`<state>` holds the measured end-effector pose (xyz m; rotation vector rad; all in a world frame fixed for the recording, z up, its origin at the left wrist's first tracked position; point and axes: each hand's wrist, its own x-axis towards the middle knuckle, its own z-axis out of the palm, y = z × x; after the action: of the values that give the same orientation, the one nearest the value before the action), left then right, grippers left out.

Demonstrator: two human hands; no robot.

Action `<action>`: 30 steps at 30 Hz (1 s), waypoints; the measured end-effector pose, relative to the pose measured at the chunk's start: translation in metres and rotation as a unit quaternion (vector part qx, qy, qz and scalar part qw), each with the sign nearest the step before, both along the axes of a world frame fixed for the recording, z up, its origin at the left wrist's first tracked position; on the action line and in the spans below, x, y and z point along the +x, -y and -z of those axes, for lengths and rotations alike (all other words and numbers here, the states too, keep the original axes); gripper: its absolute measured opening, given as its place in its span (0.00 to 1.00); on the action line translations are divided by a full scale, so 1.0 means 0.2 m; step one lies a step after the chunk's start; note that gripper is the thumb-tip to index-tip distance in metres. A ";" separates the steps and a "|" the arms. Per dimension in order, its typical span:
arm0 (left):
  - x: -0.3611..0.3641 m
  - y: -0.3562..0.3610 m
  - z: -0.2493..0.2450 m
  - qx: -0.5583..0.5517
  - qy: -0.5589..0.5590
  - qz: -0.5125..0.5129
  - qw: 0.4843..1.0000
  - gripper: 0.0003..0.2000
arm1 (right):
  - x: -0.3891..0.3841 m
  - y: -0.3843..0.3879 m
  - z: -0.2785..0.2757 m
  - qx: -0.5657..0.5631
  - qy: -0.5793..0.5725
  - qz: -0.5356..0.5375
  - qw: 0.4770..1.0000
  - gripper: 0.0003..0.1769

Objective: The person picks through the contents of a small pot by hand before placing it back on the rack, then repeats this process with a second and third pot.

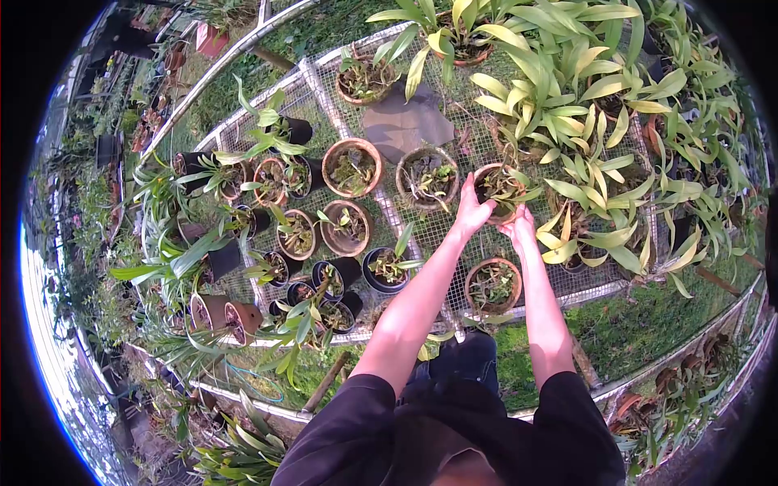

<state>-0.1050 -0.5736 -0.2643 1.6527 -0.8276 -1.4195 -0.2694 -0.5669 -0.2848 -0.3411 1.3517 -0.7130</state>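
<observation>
Both arms reach forward over a wire-mesh bench to a terracotta plant pot with a small leafy plant in it. My left hand is against the pot's left side, thumb and fingers at the rim. My right hand grips its near right side, the fingers partly hidden. Just left of it stands a grey-rimmed pot with sparse growth. Nearer my body, between my forearms, sits another terracotta pot with green shoots.
Long-leaved plants crowd the right side of the mesh bench. Several terracotta and black pots stand to the left. A flat dark slab lies toward the back. White rails edge the bench, with grass below.
</observation>
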 end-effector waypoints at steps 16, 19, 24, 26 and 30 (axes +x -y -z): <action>0.08 -0.20 -0.03 -0.017 0.083 0.028 0.996 0.44 | 0.07 -0.15 -0.05 0.021 0.016 -0.047 0.999 0.24; 0.10 -0.22 -0.09 0.004 0.000 0.013 1.000 0.43 | 0.09 -0.16 -0.06 0.014 -0.005 -0.052 0.999 0.24; 0.15 -0.28 -0.22 -0.042 -0.074 0.006 0.996 0.40 | 0.07 -0.21 -0.10 -0.004 -0.035 -0.093 0.995 0.22; 0.16 -0.32 -0.19 -0.062 -0.057 0.023 0.996 0.39 | 0.07 -0.22 -0.10 0.011 -0.039 -0.089 0.995 0.21; 0.17 -0.38 -0.17 -0.046 -0.022 0.027 0.998 0.37 | 0.00 -0.22 -0.04 -0.015 -0.080 -0.165 0.983 0.21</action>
<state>-0.0711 -0.4984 -0.2295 1.5338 -0.9048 -1.4279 -0.2693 -0.5226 -0.2767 -0.6413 1.3935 -0.4351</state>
